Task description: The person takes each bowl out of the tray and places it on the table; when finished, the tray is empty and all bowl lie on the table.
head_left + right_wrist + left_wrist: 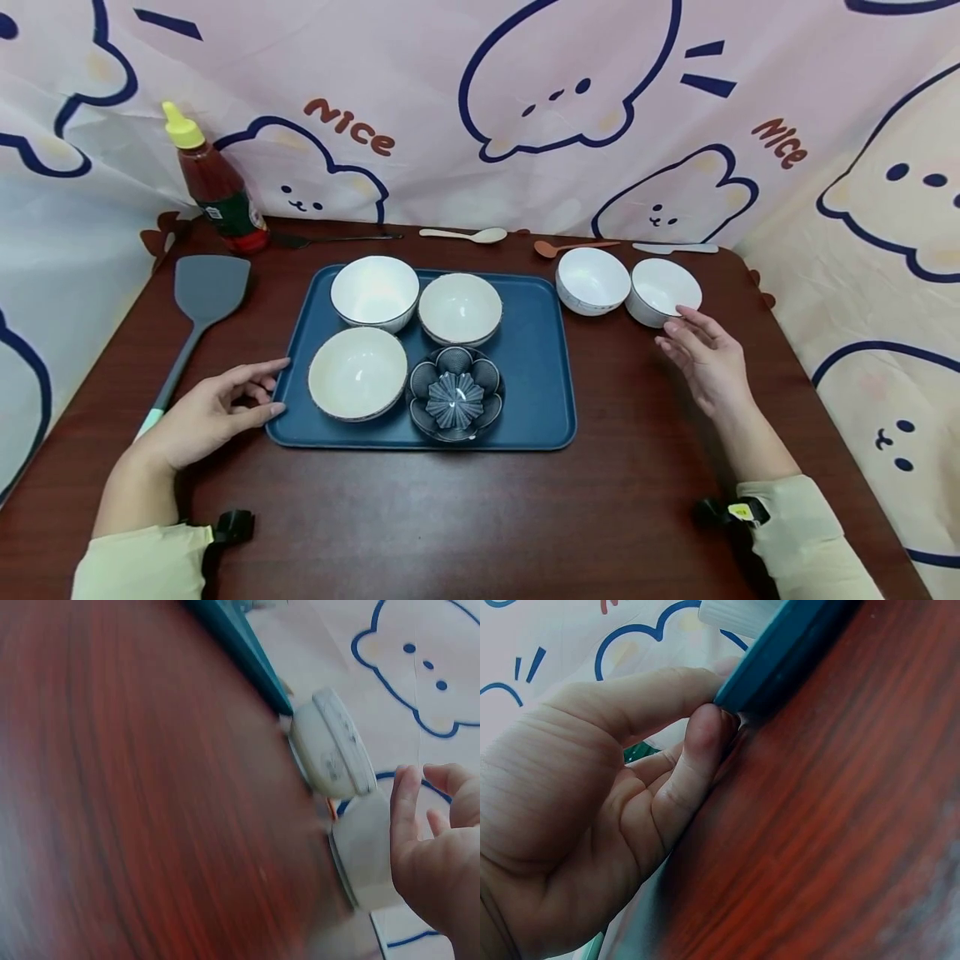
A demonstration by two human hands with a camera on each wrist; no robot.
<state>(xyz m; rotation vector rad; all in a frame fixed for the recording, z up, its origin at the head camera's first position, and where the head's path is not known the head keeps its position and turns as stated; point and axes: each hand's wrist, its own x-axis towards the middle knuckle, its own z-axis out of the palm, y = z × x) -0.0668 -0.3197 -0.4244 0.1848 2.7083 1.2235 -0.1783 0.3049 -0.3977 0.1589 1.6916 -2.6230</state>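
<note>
On the left, my left hand [206, 417] pinches the short edge of a blue tray [532, 367] between thumb and fingers. The left wrist view shows the tray's edge [742, 686] at the fingertips. Three white bowls stand on the tray: back left [375, 292], back middle [461, 308] and front left [357, 373]. Beside them sits a dark flower-shaped bowl [456, 396]. My right hand [708, 362] is by the near rim of a straight-sided white bowl [663, 292], fingers loosely extended. Another white bowl [592, 282] stands close to its left, near the tray's corner.
A grey spatula [210, 292] lies left of the tray. Behind it stands a red sauce bottle [221, 196] with a yellow cap. Along the back edge lie a dark utensil [337, 239], a cream spoon [480, 236], a brown spoon [555, 248] and a white knife [675, 248].
</note>
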